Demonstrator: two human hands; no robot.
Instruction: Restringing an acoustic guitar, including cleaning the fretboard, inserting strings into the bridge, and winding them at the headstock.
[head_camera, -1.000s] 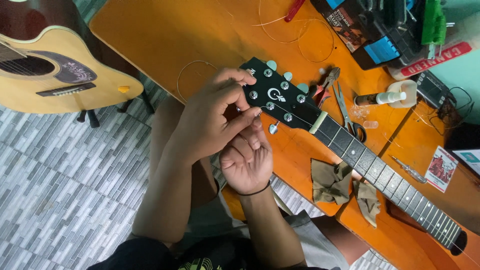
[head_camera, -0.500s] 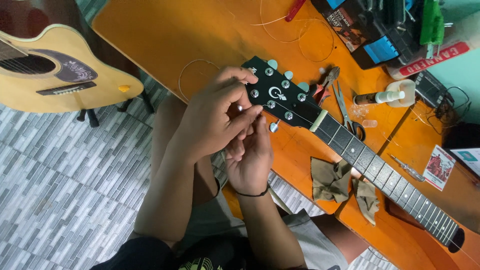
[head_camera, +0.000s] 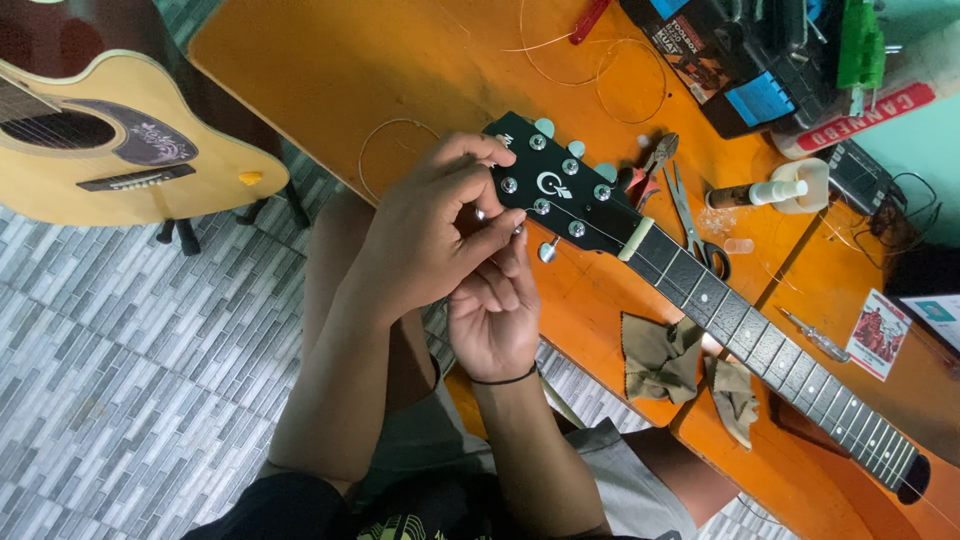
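Observation:
A black guitar headstock (head_camera: 560, 190) with silver tuner posts lies on the orange table (head_camera: 330, 70), its dark fretted neck (head_camera: 760, 340) running to the lower right. My left hand (head_camera: 425, 235) reaches over the headstock's near edge, thumb and forefinger pinched on a small silver tuning peg (head_camera: 518, 228). My right hand (head_camera: 495, 315), with a black band on the wrist, comes up from below. Its fingertips press against the same edge, touching the left fingers. Another silver peg (head_camera: 547, 250) sticks out free just to the right.
Red-handled pliers (head_camera: 650, 165), scissors (head_camera: 695, 225), a small glue bottle (head_camera: 765, 192) and loose wire strings (head_camera: 630, 80) lie beyond the headstock. Brown rags (head_camera: 655, 360) sit under the neck. A yellow acoustic guitar (head_camera: 120, 150) stands at the left over the tiled floor (head_camera: 120, 380).
My left fingers have shifted a little along the headstock's near edge. The right hand stays beneath it, and the guitar has not moved.

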